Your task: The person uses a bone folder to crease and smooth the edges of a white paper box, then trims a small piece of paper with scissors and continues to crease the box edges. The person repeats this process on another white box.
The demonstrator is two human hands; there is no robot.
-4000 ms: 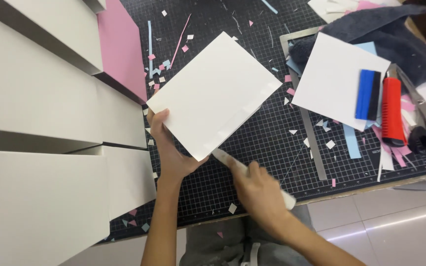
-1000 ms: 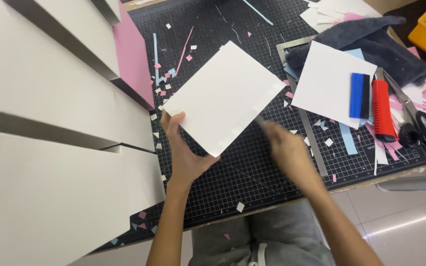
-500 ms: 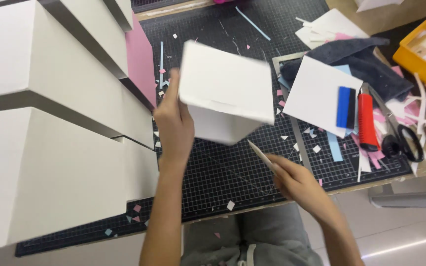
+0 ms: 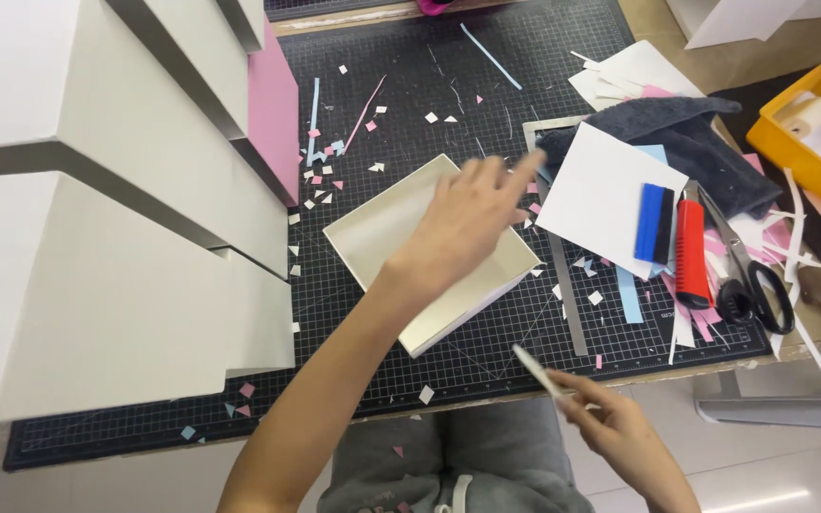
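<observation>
A shallow white cardboard box (image 4: 372,237) lies open side up on the black cutting mat (image 4: 429,95). My left hand (image 4: 467,218) hovers over the box's right half, fingers spread, holding nothing. My right hand (image 4: 610,432) is at the table's near edge, over my lap, pinching a thin white stick-like tool (image 4: 536,369) that points up and left.
Tall white boxes (image 4: 97,218) stacked at left, a pink sheet (image 4: 273,104) beside them. At right: white card (image 4: 605,195), blue scraper (image 4: 656,223), red-handled knife (image 4: 691,252), scissors (image 4: 753,275), metal ruler (image 4: 567,285), dark cloth (image 4: 686,133), yellow tray (image 4: 810,133). Paper scraps litter the mat.
The box was held flat, then lifted and turned by my left hand; now it lies on the mat open side up and that hand has let go. My right hand drew back toward me.
</observation>
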